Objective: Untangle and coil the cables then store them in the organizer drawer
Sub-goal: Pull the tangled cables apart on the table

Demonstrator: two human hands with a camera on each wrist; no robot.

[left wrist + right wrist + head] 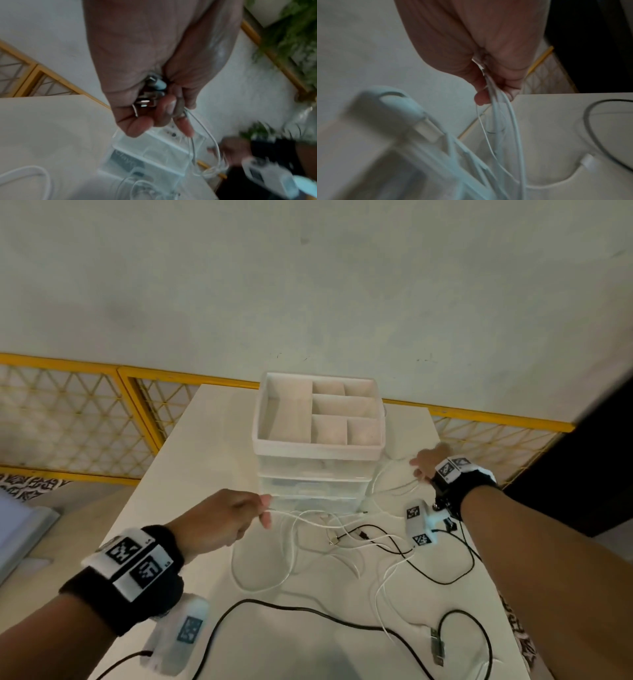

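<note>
White cables blur inside right hand.

A white table stands on a pale grey floor. Just behind the table runs a yellow lattice fence; green plants grow beyond it.

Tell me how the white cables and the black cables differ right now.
The white cables are held by both hands, left hand and right hand, and stretch in front of the drawer organizer; the black cables lie untouched nearer the person. White looks thinner, black thicker. Both remain loose and uncoiled on the table.
</note>
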